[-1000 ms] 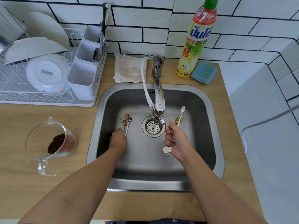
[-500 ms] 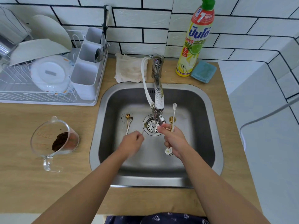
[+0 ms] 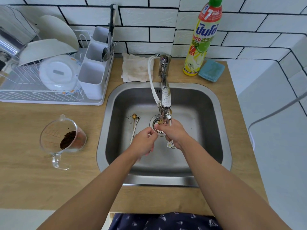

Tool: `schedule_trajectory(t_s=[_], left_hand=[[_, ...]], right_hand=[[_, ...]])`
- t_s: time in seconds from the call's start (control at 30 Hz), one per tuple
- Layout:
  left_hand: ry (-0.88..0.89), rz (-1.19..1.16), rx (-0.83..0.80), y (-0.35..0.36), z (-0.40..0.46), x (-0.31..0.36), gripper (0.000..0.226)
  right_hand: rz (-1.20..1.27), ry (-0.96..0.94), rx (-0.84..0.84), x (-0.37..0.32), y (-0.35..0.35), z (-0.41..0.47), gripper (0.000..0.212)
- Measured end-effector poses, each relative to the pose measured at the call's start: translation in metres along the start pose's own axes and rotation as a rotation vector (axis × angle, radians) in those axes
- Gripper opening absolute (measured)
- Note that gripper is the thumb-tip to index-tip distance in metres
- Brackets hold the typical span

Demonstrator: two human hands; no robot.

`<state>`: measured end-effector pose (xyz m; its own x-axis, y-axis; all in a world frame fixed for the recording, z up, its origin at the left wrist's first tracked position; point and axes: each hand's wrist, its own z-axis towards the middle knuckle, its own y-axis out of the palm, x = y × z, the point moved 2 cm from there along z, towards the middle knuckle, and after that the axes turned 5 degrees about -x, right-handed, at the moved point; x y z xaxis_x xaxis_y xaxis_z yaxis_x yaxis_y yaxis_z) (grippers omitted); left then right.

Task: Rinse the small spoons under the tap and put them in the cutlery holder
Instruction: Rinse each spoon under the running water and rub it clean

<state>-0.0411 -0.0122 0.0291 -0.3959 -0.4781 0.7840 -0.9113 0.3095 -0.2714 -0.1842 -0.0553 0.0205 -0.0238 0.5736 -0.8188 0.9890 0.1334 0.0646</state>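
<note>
- The right hand covers most of the spoon handles it grips; only a flower charm shows below it, and how many spoons it grips cannot be told.
- What the left hand pinches is too small to make out.
- The tap spout hides part of the drain.
- The dish rack runs off the left edge.

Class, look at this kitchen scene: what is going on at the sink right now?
A person stands at the stainless steel sink, both hands under the chrome tap. The right hand grips small spoons, one with a white flower charm on its handle. The left hand pinches at them beside it. Two more dirty small spoons lie on the sink floor. The white cutlery holder waits on the left.
</note>
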Motion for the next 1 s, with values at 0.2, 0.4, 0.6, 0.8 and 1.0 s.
schedule_trajectory(t_s=[0.2,0.4,0.6,0.8,1.0], left_hand=[[0.018,0.16,0.029,0.001,-0.011,-0.002,0.018],[0.039,0.291,0.035,0.002,-0.009,0.006,0.018],[0.06,0.333,0.048,0.009,-0.009,0.013,0.017],[0.07,0.359,0.072,0.005,-0.009,0.018,0.02],[0.051,0.449,0.056,0.01,-0.012,0.012,0.021]], right_hand=[[-0.056,-0.002,0.081,0.003,0.007,0.002,0.015],[-0.075,-0.007,0.093,0.008,0.001,0.002,0.025],[-0.019,0.014,0.03,0.014,-0.002,0.0,0.011],[0.025,0.034,0.029,0.011,-0.006,0.004,0.019],[-0.018,0.037,0.1,0.012,-0.005,0.003,0.019]])
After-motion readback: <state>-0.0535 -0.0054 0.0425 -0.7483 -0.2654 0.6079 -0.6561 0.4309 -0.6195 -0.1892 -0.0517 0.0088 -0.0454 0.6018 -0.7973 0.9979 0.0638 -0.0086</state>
